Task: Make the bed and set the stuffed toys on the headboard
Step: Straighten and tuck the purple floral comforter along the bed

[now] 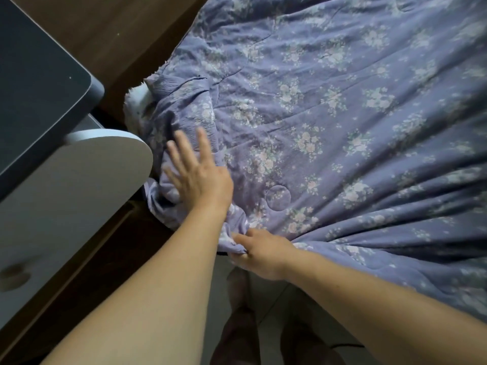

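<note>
A purple quilt (329, 122) with a pale flower print covers the bed and fills most of the view. Its near left corner is bunched up, with a bit of white fleece lining (135, 101) showing beneath. My left hand (197, 172) lies flat on that bunched corner, fingers straight and spread. My right hand (261, 252) grips a gathered fold of the quilt's near edge, and creases fan out from it across the bed. No stuffed toys or headboard are in view.
A white rounded board (87, 175) and a dark grey tabletop (34, 88) stand close on the left of the bed corner. Brown wood (121, 35) runs along the bed's left side. My legs and the tiled floor (266, 304) are below.
</note>
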Tool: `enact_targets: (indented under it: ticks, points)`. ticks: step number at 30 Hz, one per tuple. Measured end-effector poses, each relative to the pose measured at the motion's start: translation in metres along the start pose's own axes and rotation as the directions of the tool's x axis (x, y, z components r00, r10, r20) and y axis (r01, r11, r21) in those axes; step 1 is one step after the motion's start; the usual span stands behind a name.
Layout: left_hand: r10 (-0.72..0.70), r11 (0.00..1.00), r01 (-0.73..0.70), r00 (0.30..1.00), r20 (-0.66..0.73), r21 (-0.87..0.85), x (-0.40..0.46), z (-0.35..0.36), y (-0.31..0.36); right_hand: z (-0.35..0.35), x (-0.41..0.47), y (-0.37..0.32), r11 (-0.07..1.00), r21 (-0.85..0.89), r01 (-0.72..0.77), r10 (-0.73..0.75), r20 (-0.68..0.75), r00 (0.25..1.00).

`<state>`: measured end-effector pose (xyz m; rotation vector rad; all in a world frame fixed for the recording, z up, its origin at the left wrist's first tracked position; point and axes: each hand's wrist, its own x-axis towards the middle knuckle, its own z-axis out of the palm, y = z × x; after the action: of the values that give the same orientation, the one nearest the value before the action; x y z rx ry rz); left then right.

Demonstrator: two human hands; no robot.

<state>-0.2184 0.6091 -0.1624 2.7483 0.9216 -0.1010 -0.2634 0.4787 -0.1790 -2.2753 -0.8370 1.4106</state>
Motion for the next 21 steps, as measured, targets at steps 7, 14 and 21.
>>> enact_targets:
  ticks: [7, 14, 21]
  points:
    - [0.039, 0.932, -0.149, 0.948, 0.317, 0.331, 0.046, 0.024, -0.006, 0.022, 0.007, -0.006, 0.992, 0.066, 0.109, -0.113, 0.05, 0.992]
    - [-0.603, 0.798, 0.58, 0.765, 0.228, 0.164, 0.074, 0.017, -0.041, -0.02, 0.018, -0.01, 0.926, 0.356, 0.128, -0.134, -0.009, 0.991]
    - [-0.37, 0.907, 0.41, 0.885, 0.282, -0.095, 0.083, 0.031, -0.037, -0.076, 0.042, 0.0, 0.939, 0.322, 0.122, 0.074, -0.534, 0.842]
